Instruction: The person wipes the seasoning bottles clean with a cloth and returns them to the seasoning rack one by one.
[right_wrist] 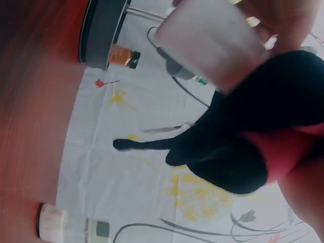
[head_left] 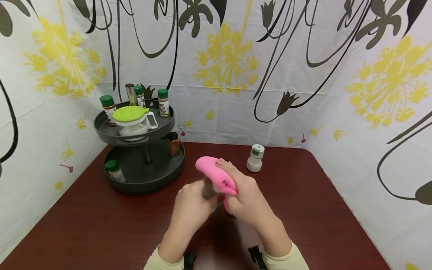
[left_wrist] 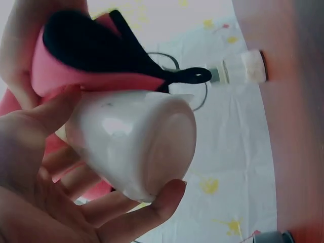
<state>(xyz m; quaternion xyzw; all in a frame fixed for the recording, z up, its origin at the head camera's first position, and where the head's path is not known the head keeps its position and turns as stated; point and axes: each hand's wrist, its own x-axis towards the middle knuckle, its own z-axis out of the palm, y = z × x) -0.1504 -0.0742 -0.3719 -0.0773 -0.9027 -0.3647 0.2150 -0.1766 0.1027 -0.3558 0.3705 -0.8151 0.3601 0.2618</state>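
Observation:
My left hand point(head_left: 192, 204) grips a whitish, see-through container point(left_wrist: 114, 136), its rounded base facing the left wrist camera. The thumb and fingers curl round its sides. My right hand point(head_left: 251, 200) holds a pink cloth point(head_left: 214, 170) with a black underside and a thin black hanging loop point(left_wrist: 195, 76). In both wrist views the cloth lies against the container's upper end, which it hides. Both hands are close together above the table, in front of a two-tier turntable.
The dark grey two-tier turntable point(head_left: 145, 185) stands at the back left. It carries several spice jars and a clear pitcher with a lime lid point(head_left: 129, 114). A shaker point(head_left: 254, 159) with white contents stands at the back of the red-brown table point(head_left: 303, 210). Patterned sheets hang round it.

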